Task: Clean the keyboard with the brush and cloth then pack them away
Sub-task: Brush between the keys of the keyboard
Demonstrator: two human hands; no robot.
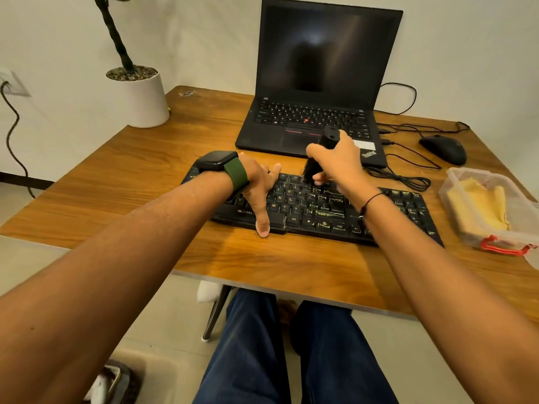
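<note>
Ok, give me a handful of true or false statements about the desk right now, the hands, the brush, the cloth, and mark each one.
1. The right hand grips the black brush with its bristles down on the keyboard. True.
2. The left hand holds the yellow cloth. False: the cloth lies in the clear plastic container at the right of the table; the left hand rests spread on the keyboard's left part.
3. The laptop is closed. False: it stands open behind the keyboard, screen dark.
4. A black mouse lies right of the laptop. True.
5. The potted plant stands at the table's far left corner. True.
</note>
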